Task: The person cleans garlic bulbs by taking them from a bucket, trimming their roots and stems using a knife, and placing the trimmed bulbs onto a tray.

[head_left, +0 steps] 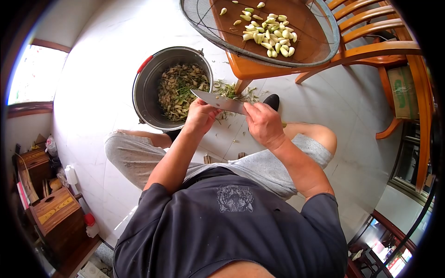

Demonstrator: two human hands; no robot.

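Observation:
My right hand is wrapped round the handle of a kitchen knife, its broad blade pointing left. Close behind the blade, my left hand is closed in a pinch; whatever lies in its fingers is hidden. Both hands are above the floor between my knees. Under and beside the left hand stands a grey metal bucket with a red grip on its handle. It holds many small, pale brown bulbs with stems. Cleaned whitish-green bulbs lie in a round mesh sieve.
The sieve rests on an orange-brown wooden stool or chair seat, with a slatted wooden chair at right. Green trimmings lie on the pale tiled floor by the bucket. A wooden cabinet stands at lower left.

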